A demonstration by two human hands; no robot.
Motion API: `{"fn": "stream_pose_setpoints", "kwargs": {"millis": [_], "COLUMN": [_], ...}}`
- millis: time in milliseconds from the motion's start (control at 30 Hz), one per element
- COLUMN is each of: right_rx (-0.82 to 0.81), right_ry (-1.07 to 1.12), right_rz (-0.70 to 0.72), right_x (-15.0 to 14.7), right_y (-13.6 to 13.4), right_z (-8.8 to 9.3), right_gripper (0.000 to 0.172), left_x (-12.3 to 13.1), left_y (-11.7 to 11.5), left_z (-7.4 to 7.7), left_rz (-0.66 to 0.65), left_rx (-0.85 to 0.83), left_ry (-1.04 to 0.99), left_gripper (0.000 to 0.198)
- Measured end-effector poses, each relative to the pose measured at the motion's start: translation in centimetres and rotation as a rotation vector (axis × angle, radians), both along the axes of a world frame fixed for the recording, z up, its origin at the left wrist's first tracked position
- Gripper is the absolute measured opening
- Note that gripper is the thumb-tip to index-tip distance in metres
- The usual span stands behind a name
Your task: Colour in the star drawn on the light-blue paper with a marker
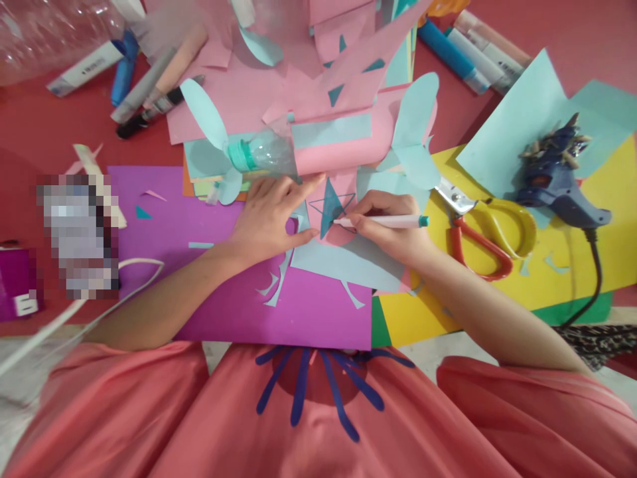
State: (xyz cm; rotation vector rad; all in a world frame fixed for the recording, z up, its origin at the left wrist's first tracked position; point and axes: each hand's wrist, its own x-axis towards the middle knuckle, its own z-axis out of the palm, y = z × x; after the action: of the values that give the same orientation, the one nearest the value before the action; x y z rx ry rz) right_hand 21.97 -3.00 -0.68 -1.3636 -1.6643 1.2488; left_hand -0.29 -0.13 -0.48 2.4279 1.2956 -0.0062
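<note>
My right hand grips a white marker with a teal end, its tip resting on a pink piece of paper. A star outline is drawn there, and a teal-coloured band fills its middle. With fingers spread, my left hand presses on the paper's left side. Light blue paper lies beneath the pink piece. Just beyond my hands is a plastic bottle on its side, wrapped in pink paper, with a green cap and light blue paper shapes at both ends.
Scissors and a blue glue gun lie on the right over yellow paper. Purple paper with scraps spreads to the left, near a blurred-out object. Several markers are scattered at the back.
</note>
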Motion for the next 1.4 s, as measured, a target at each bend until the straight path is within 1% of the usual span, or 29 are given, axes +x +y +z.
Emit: {"fn": "stream_pose_setpoints", "kwargs": {"millis": [200,533,667,767,833,967,1000,1167,1400], "right_rx": [0.039,0.048,0.062,0.052,0.047,0.068,0.069,0.088,0.079], "right_ry": [0.002,-0.010,-0.004,0.026,0.033,-0.013,-0.023,-0.012,0.033], "right_rz": [-0.012,-0.017,0.027,0.138,0.177,0.072,0.064,0.202,0.195], "right_x": [-0.16,-0.06,0.07,0.14,0.17,0.13,0.11,0.02,0.01], "right_y": [-0.07,-0.01,-0.16,-0.32,-0.43,-0.55,-0.56,-0.54,-0.55], "right_z": [0.04,0.23,0.04,-0.09,-0.17,-0.26,-0.25,-0.14,-0.33], "right_gripper": [0.019,0.018,0.021,0.024,0.026,0.024,0.023,0.024,0.022], "left_x": [0.04,0.02,-0.03,-0.10,-0.12,-0.14,-0.16,-0.22,-0.20], "left_y": [0.02,-0.05,-0.07,-0.02,0.02,0.05,0.05,0.06,0.09], "left_z": [-0.06,0.06,-0.13,-0.37,-0.48,-0.56,-0.56,-0.68,-0.62], "left_rz": [-0.001,-0.006,-0.008,-0.016,-0.023,-0.027,-0.026,-0.034,-0.026], "left_rx": [-0.003,-0.002,0.015,0.032,0.036,0.044,0.047,0.051,0.050], "left_ry": [-0.011,-0.006,-0.013,-0.025,-0.028,-0.025,-0.030,-0.052,-0.044], "left_gripper": [0.065,0.066,0.066,0.067,0.068,0.067,0.066,0.067,0.066]}}
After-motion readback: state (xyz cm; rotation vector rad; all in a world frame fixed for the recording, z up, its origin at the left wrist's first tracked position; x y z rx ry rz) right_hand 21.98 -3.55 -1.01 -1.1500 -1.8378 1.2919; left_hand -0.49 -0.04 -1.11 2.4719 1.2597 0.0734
